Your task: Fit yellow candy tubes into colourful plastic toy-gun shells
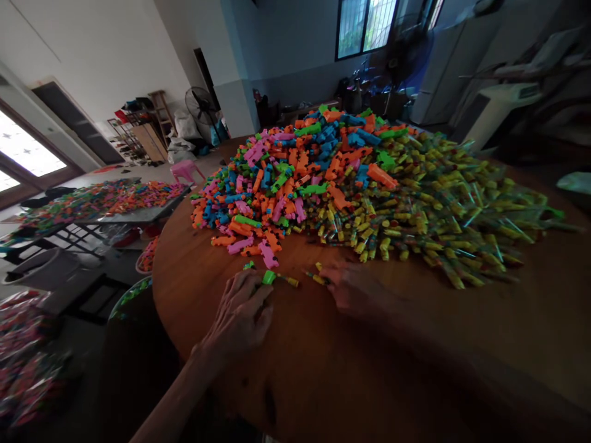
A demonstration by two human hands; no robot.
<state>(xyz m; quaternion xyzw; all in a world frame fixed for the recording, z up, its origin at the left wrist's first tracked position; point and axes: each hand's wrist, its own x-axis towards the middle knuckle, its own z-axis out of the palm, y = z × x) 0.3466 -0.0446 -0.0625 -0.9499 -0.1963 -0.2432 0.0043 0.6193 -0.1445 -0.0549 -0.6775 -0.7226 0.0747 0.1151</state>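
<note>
My left hand (242,304) is closed around a bright green plastic toy (268,277), which pokes out between thumb and fingers just above the tabletop. A thin yellow-tipped tube (290,281) lies beside it, pointing right. My right hand (351,286), slightly blurred, has its fingertips pinched on a small yellow tube (317,279) at the near edge of the pile. Beyond both hands rises a heap of orange, blue, green and pink plastic toys (300,163). To its right spreads a heap of yellow tubes in clear wrap (429,203).
The round wooden table (295,357) carries both heaps. At left, another table (133,212) holds more coloured toys, with a grey tub (39,274) and a pink stool (187,170) nearby. Standing fans (199,101) and a window (367,27) are at the back.
</note>
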